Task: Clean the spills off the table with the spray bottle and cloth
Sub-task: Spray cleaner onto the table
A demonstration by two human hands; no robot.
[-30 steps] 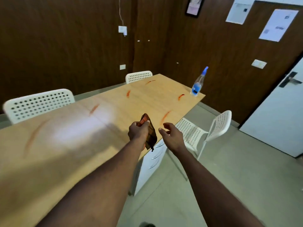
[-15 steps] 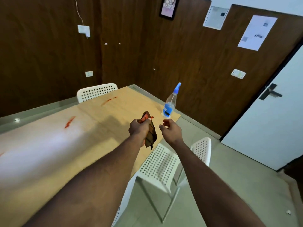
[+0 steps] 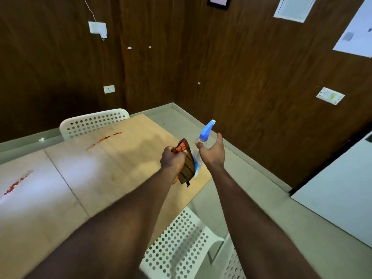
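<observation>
Nearest, a white perforated chair point(image 3: 181, 244) is tucked against the right edge of the wooden table point(image 3: 120, 168), and both bare forearms reach out over it. The left hand point(image 3: 174, 160) is clenched round a brown, orange-edged cloth point(image 3: 186, 168), which hangs down from the fist above the tabletop. Just beside it, the right hand point(image 3: 213, 152) is spread wide, thumb apart from the fingers, cupped towards the neck of the spray bottle point(image 3: 208, 128) and holding nothing. I cannot tell whether the thumb actually touches the bottle.

The bottle stands near the table's right edge, close to the far corner. Its blue nozzle shows between the two hands, and its clear lower part, with a blue label, is mostly hidden behind the cloth.

Further along the table a red streak point(image 3: 104, 139) lies near the far end, and a second red smear point(image 3: 18, 183) sits well apart at the left. Behind the far end stands another white chair point(image 3: 94, 121), and beyond it the dark wood-panelled wall carries a white socket point(image 3: 109, 89).
</observation>
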